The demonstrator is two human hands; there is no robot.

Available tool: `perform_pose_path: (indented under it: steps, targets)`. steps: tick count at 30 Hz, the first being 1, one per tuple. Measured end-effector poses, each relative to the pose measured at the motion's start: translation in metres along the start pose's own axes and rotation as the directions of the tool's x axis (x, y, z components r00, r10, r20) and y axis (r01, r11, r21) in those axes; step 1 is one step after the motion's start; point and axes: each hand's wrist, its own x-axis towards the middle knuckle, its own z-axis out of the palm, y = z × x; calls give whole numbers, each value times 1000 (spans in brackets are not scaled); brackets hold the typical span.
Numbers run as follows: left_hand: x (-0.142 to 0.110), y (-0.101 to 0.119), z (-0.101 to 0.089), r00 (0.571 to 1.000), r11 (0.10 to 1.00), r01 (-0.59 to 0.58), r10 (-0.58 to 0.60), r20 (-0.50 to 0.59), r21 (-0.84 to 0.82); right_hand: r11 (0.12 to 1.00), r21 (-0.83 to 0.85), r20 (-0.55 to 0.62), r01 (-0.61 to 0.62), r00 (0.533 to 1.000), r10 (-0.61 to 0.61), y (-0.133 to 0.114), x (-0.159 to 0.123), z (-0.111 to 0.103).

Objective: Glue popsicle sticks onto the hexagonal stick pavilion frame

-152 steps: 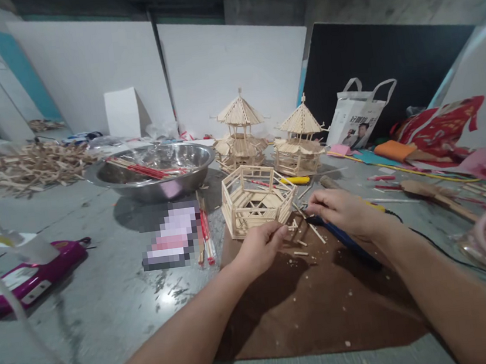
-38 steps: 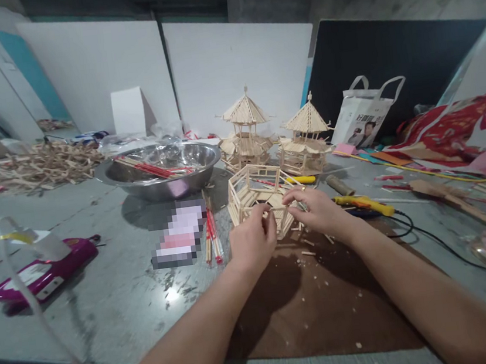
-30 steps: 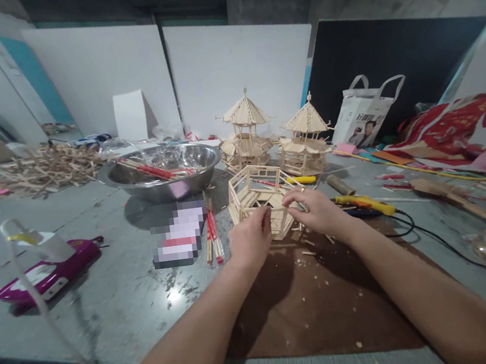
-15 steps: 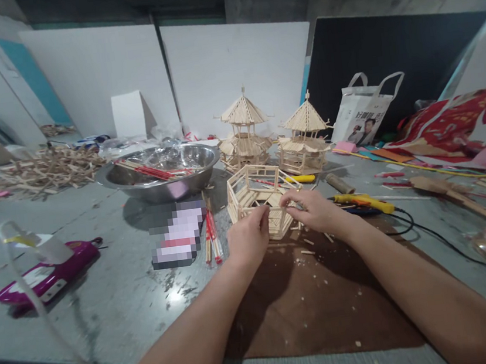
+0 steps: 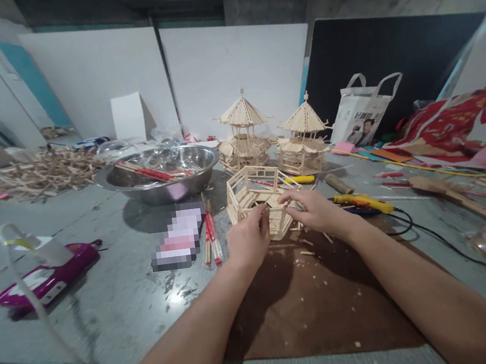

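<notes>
From here I have left hand (image 5: 249, 238) and right hand (image 5: 316, 211) pinching the near rail of a pale, open-topped hexagonal frame (image 5: 251, 197) (slatted inside) — standing at the far end of the brown mat (image 5: 325, 313).

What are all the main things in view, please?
Stick frame: 1, cream, centre
Model pavilions: 2, cream, behind frame
Steel bowl: 1, silver, left of frame
Wood-strip pile: 1, tan, back left
Power strip: 1, purple, far left
Wrapped sticks: several, red, in and before bowl
Pixelated item: 1, pinkish, before bowl
Yellow-handled tool: 1, yellow, right of frame
Bag: 1, white, back right
Board: 1, black, behind bag
Crumpled item: 1, red, right
Mat: 1, brown, front centre
Left hand: 1, bare, frame's near edge
Right hand: 1, bare, frame's right
</notes>
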Motion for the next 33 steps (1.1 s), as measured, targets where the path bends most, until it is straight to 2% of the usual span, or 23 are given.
perform_pose_path:
  steps: [2, 5, 9, 11, 14, 17, 19, 21, 24, 28, 31, 33]
  targets:
    - [-2, 1, -1, 998, 997, -24, 20, -60, -76, 998, 58, -29, 7, 1000, -5, 1, -1, -2]
    - [-8, 3, -5, 986, 969, -147, 128, -103, -197, 986, 165, -30, 11, 1000, -6, 3, -2, -6]
    - [-14, 6, -8, 926, 887, -369, 378, -21, -278, 976, 209, -86, -55, 993, 75, 1, -3, -13]
    - [-16, 8, -8, 897, 859, -409, 441, 39, -309, 977, 182, -100, -115, 986, 134, -3, -2, -18]
    - [-17, 11, -6, 882, 862, -387, 450, 144, -326, 976, 120, -20, -181, 983, 185, -11, -4, -23]
    - [-18, 13, -3, 821, 846, -433, 513, 251, -311, 979, 72, 68, -191, 980, 187, -17, -13, -20]
    - [-19, 14, -1, 785, 832, -461, 545, 295, -310, 980, 59, 81, -188, 980, 183, -17, -23, -13]
    - [-19, 14, 1, 770, 829, -468, 553, 319, -306, 977, 43, 59, -211, 976, 208, -13, -34, -5]
    - [-19, 14, 3, 782, 852, -445, 520, 344, -278, 957, -37, -23, -287, 958, 286, 0, -44, 1]
    - [-17, 14, 3, 800, 881, -398, 469, 375, -254, 925, -109, -160, -364, 925, 345, 21, -47, -6]
    - [-16, 13, 3, 791, 882, -395, 469, 392, -257, 898, -158, -170, -410, 907, 384, 34, -49, -13]
    - [-16, 13, 3, 781, 877, -402, 478, 403, -262, 876, -211, -125, -434, 901, 416, 40, -51, -15]
